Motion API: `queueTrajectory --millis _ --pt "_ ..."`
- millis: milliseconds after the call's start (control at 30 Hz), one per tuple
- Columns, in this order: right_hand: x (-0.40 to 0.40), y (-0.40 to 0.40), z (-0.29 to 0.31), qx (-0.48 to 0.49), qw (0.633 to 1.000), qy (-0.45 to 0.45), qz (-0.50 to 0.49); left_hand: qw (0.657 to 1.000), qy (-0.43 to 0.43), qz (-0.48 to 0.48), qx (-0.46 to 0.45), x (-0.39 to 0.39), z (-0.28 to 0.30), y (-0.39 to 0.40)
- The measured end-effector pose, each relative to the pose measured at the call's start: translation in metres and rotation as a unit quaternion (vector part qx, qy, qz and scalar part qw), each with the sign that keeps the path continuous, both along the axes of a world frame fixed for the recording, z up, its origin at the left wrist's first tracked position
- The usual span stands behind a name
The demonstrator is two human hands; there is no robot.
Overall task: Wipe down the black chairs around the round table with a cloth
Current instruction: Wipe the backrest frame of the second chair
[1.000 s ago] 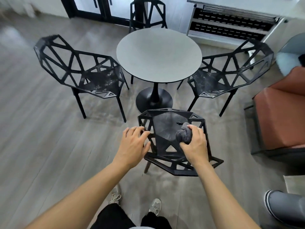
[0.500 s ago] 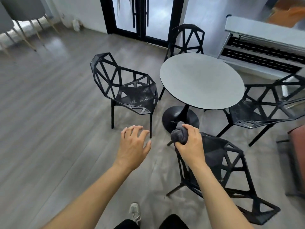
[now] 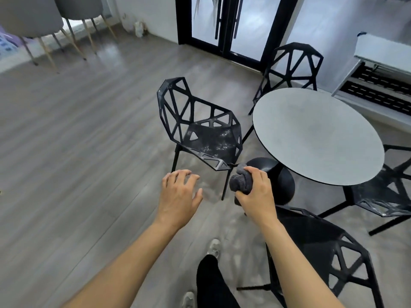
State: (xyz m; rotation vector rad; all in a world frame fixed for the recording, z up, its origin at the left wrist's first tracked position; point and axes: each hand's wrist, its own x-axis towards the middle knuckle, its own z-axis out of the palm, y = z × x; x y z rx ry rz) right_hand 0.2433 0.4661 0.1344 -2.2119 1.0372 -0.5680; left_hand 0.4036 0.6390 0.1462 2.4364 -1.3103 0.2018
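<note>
My right hand (image 3: pixel 255 194) grips a bunched grey cloth (image 3: pixel 240 181) in the air, just below the front corner of a dusty black lattice chair (image 3: pixel 206 138). My left hand (image 3: pixel 179 196) hovers beside it, fingers spread and holding nothing. The round grey table (image 3: pixel 315 134) stands to the right on a black pedestal (image 3: pixel 282 181). Another black chair (image 3: pixel 322 245) is at lower right under my right forearm. A third chair (image 3: pixel 291 63) stands behind the table, and a fourth chair (image 3: pixel 387 194) shows at the right edge.
Grey wood floor spreads wide on the left. Black-framed glass doors (image 3: pixel 229 25) are at the back. Two grey upholstered chairs (image 3: pixel 44 21) stand at the top left. A white radiator cover (image 3: pixel 378 85) lines the right wall. My shoes (image 3: pixel 213 247) are below.
My view has swung left from the near chair toward the left chair. Both hands have left the near chair and now hang in the air; the right one still holds the cloth.
</note>
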Motion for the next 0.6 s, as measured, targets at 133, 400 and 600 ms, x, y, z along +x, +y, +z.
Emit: queueTrajectory --millis 133,400,600 --pt "0.037 -0.046 -0.007 0.01 1.0 -0.008 0.01 1.0 0.009 0.019 0.014 0.036 -0.003 -0.041" --pt "0.124 -0.139 -0.012 0.022 0.998 -0.005 0.062 0.996 0.038 0.074 0.041 0.101 0.0 -0.116" --pt "0.194 -0.188 -0.013 0.018 0.995 0.01 0.102 0.989 0.065 0.118 0.058 0.154 -0.008 -0.149"
